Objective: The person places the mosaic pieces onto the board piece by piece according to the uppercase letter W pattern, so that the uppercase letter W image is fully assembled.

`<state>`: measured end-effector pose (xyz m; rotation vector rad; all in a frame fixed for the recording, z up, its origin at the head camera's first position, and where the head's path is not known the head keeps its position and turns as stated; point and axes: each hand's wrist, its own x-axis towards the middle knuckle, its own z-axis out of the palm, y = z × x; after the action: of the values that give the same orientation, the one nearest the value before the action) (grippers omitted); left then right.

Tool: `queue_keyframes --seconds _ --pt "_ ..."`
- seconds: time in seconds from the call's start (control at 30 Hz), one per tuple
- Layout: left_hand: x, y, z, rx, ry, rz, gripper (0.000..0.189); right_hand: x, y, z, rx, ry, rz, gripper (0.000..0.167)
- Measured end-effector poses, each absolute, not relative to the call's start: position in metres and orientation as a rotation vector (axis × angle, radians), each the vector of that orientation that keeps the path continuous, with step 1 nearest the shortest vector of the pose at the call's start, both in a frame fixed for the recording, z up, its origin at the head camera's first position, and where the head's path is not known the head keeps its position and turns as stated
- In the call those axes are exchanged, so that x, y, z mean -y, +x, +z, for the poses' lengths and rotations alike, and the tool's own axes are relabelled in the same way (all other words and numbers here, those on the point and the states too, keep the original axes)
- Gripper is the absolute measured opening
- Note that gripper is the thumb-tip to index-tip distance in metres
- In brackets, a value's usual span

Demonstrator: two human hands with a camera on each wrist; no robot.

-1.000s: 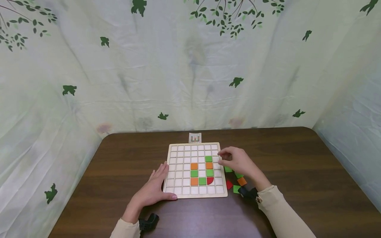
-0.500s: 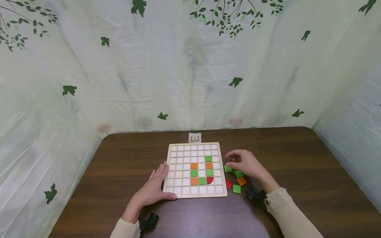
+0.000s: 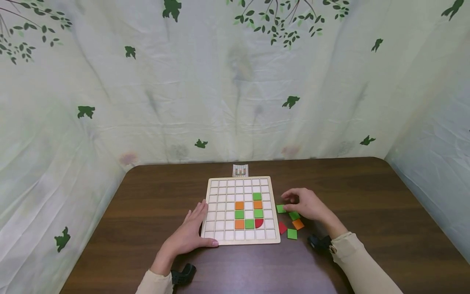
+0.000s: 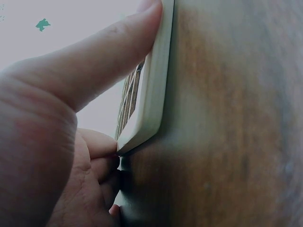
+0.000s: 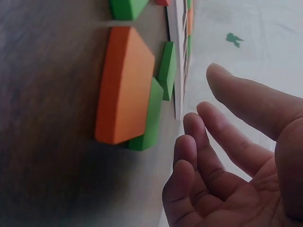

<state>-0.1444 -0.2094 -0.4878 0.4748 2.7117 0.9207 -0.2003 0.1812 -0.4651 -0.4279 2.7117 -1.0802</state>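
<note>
Head view: white gridded board (image 3: 249,214)

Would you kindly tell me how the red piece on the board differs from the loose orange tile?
The red piece has a rounded corner; the orange tile has straight edges. The red piece sits on the board, squared to its grid, while the orange tile lies askew on the table. Both lie flat.

I had a faintly glossy wood-grained desk (image 3: 165,192), a smooth wooden board (image 3: 249,243) and, at twelve o'clock, creased matt cloth (image 3: 227,90).
</note>
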Motion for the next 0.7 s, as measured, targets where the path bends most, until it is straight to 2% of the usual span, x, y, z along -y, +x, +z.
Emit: queue_keyframes --seconds 0.7 --pt "0.2066 -0.1414 -0.4827 -2.706 0.449 0.933 0.125 -0.1780 -0.2020 -0.4655 -2.677 -0.433 -0.935 0.033"
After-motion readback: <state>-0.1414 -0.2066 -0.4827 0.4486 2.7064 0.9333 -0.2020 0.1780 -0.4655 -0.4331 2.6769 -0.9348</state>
